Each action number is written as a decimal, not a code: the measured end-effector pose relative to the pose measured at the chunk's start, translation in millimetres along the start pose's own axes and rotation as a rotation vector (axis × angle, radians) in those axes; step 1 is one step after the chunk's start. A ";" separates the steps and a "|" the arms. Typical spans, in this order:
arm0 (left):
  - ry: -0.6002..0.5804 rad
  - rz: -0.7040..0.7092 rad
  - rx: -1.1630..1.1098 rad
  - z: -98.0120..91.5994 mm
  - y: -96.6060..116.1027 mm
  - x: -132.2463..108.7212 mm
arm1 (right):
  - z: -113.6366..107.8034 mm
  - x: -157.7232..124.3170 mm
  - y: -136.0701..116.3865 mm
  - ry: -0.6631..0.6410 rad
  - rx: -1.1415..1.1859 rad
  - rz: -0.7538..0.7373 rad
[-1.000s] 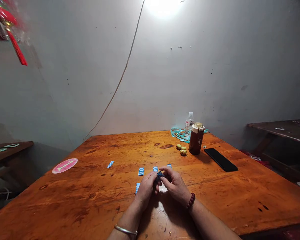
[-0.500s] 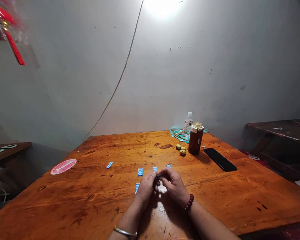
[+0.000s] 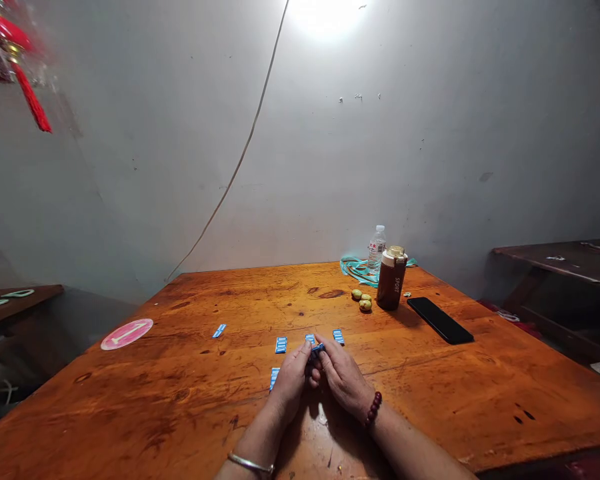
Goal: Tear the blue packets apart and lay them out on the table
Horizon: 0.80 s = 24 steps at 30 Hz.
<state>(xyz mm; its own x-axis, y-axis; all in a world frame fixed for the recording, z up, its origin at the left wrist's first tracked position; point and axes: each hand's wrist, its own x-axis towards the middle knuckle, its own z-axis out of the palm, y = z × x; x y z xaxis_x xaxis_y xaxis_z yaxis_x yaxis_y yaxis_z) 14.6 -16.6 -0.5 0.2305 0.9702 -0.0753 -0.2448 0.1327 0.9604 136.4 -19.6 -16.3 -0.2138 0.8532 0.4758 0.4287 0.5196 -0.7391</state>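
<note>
Close together above the wooden table [image 3: 190, 413], my left hand [image 3: 295, 373] and my right hand [image 3: 344, 379] are both closed around a small stack of blue cards [image 3: 318, 348]. Only the top edge of the stack shows between the thumbs; the rest is hidden by the fingers. Beyond the hands lie short overlapping rows of blue-and-white cards: one row [image 3: 281, 345] at left, another [image 3: 309, 339] in the middle, partly covered, and a third [image 3: 338, 337] at right. A nearer row [image 3: 275, 378] is partly behind my left hand. Farther left lies a small separate group [image 3: 219, 331].
Back right stand a brown SPORT bottle [image 3: 391, 280] and a clear water bottle [image 3: 377, 250] by turquoise straps [image 3: 353, 268]. Three small yellowish fruits [image 3: 365, 305] and a black phone [image 3: 440, 320] lie nearby. A pink round sign [image 3: 127, 334] is at left.
My right hand has shifted slightly left and down, its fingers now wrapped against the stack. More of the right-hand row of cards is uncovered, and the held cards' blue backs show more.
</note>
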 end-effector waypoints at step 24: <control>-0.078 -0.010 -0.046 -9.3 11.4 -2.5 | -18.1 11.5 -8.3 0.026 0.833 0.354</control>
<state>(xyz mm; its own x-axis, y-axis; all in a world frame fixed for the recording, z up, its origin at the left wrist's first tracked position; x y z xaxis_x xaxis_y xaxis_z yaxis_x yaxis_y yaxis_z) 2.4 -15.7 8.1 0.3055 0.9502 -0.0621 -0.2848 0.1534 0.9462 146.3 -14.9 3.9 -0.1662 0.9734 0.1577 -0.3103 0.1002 -0.9453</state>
